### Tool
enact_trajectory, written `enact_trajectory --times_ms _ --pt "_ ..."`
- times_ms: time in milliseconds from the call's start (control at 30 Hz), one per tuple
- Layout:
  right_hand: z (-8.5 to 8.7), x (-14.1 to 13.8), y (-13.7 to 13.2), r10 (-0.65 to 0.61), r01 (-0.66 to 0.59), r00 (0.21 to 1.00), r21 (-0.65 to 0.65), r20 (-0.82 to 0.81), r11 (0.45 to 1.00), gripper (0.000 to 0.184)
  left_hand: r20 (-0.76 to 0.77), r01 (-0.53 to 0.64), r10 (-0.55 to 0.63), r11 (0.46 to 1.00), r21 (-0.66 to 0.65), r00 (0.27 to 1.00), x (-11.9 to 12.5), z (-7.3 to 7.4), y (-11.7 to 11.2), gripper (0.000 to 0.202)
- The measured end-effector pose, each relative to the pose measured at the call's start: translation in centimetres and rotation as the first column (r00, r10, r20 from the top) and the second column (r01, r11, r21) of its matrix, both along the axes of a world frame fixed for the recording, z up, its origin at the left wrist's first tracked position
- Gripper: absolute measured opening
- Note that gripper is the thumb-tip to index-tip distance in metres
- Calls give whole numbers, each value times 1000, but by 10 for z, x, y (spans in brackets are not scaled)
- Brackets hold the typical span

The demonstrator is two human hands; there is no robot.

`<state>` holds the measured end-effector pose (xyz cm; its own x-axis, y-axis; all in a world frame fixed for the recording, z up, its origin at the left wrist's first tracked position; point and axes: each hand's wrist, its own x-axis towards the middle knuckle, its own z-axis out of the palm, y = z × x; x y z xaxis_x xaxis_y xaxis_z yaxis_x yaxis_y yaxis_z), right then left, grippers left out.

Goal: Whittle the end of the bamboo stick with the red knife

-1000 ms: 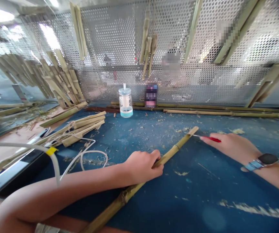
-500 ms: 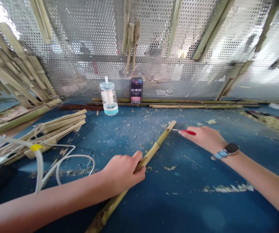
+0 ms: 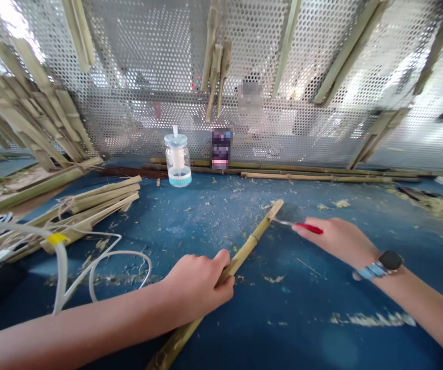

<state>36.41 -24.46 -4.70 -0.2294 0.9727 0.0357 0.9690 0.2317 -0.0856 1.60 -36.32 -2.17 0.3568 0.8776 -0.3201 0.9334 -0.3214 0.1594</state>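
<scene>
A long bamboo stick (image 3: 252, 241) lies slantwise on the blue work surface (image 3: 313, 298), its far end pointing up and right. My left hand (image 3: 198, 282) is closed round the stick near its middle and presses it down. My right hand (image 3: 339, 239), with a watch on the wrist, grips a small red-handled blade (image 3: 302, 226). The thin metal tip of the blade touches the stick just below its far end.
A bundle of split bamboo strips (image 3: 90, 203) tied with string lies at the left, beside a white cable (image 3: 101, 262). A small clear jar with a blue band (image 3: 177, 159) stands at the back by the perforated metal wall. Long bamboo canes (image 3: 313, 177) run along that wall. Shavings litter the surface.
Both hands and the stick keep their grip and relation. The view has shifted right and then down a little, so everything sits slightly lower in the frame.
</scene>
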Motion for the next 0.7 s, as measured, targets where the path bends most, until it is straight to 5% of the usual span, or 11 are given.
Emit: enact_trajectory --times_ms 200,400,567,700 --pt "0 -1 3 -80 79 997 56 18 995 83 -5 12 -12 1000 11 1000 -1 0 -1 27" --pt "-10 -1 -1 108 -109 991 -11 -74 994 78 -8 4 -4 1000 16 1000 -1 0 -3 30" --pt "-1 12 18 17 -22 999 102 49 995 84 -11 2 -2 1000 26 1000 0 0 -3 29" --pt "1 6 12 112 -112 993 -17 21 994 79 -9 18 -17 1000 25 1000 0 0 -2 29"
